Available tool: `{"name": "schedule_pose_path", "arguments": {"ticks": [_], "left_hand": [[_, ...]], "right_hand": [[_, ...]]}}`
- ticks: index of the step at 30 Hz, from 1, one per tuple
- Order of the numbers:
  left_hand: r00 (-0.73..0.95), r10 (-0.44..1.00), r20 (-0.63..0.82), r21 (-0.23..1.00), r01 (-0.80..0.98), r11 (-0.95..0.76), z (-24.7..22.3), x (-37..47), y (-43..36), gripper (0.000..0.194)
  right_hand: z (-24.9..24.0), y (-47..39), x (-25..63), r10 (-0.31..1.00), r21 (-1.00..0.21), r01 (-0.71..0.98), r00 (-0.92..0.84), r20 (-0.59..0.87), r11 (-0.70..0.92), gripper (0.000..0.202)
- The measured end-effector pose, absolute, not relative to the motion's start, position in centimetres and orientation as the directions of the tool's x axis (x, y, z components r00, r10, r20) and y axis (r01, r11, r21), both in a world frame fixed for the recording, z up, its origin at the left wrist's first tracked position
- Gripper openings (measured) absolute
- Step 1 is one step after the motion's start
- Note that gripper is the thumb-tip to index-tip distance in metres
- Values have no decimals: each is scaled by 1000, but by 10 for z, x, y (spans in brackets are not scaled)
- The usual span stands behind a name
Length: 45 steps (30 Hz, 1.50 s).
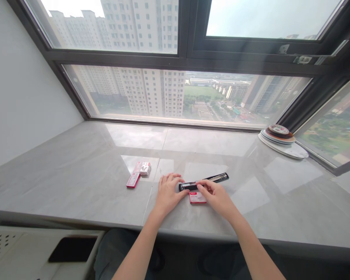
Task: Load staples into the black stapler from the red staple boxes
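Observation:
A black stapler [221, 177] lies opened out on the grey stone sill, its metal channel facing up. My left hand [168, 193] grips the stapler's left end between thumb and fingers. At the middle of the stapler, my right hand [217, 197] has thumb and forefinger pinched together over the channel. Whatever those fingertips hold is too small to make out. Just under the stapler, partly covered by my right hand, lies a red and white staple box [197, 198].
Left of my hands are a small white box [145, 168] and red-and-white flat boxes [133, 180]. Stacked round plates or mats [280, 136] sit at the right by the window frame. A black phone-like slab [72, 249] rests on a white surface below the sill's edge.

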<state>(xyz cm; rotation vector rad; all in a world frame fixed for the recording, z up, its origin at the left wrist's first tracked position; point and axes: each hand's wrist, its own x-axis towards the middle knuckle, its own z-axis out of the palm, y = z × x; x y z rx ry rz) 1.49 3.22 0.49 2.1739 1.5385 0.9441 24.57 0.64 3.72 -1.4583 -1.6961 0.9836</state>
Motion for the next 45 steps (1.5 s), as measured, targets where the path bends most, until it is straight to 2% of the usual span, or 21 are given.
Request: {"name": "schedule_pose_path", "arguments": {"ticks": [3, 5, 9, 14, 18, 26, 28, 30, 32, 34, 36, 37, 42, 45], "left_hand": [[208, 920, 333, 597, 709, -376, 4, 15, 33, 26], [214, 919, 330, 596, 708, -379, 4, 15, 33, 26], [223, 921, 318, 593, 711, -377, 5, 15, 32, 27], [236, 918, 320, 583, 715, -387, 5, 14, 31, 27], [240, 918, 316, 579, 718, -387, 4, 14, 32, 28], [236, 914, 331, 551, 738, -390, 4, 14, 29, 29], [206, 910, 358, 552, 740, -385, 9, 16, 24, 32], [205, 903, 378, 545, 739, -396, 18, 22, 17, 38], [325, 869, 373, 514, 707, -485, 27, 32, 8, 54], [529, 778, 339, 470, 621, -627, 36, 42, -1, 68], [664, 686, 298, 448, 537, -715, 41, 46, -7, 75], [680, 676, 282, 448, 530, -720, 42, 44, -8, 75], [471, 856, 212, 512, 693, -508, 40, 6, -1, 66], [437, 879, 191, 545, 698, -465, 39, -10, 4, 62]], "right_hand": [[25, 2, 284, 973, -922, 317, 10, -229, -220, 52], [24, 5, 304, 955, -927, 232, 61, -289, -295, 58], [43, 25, 307, 992, -973, 205, -37, -120, -110, 63], [70, 50, 274, 966, -888, 427, -252, 66, 172, 42], [69, 57, 256, 927, -806, 520, -364, 91, 284, 31], [60, 55, 235, 890, -627, 663, -441, 114, 409, 17], [58, 55, 242, 910, -629, 681, -400, 111, 376, 21], [52, 57, 252, 951, -641, 709, -286, 120, 294, 29], [42, 58, 261, 982, -679, 709, -147, 122, 190, 38], [31, 58, 268, 994, -747, 657, -42, 101, 104, 47], [21, 55, 273, 997, -817, 575, 17, 75, 51, 53], [16, 52, 274, 997, -848, 530, 36, 62, 33, 55], [3, 26, 268, 993, -957, 267, 26, -112, -115, 65], [-1, 10, 255, 989, -971, 188, -2, -150, -147, 68]]}}
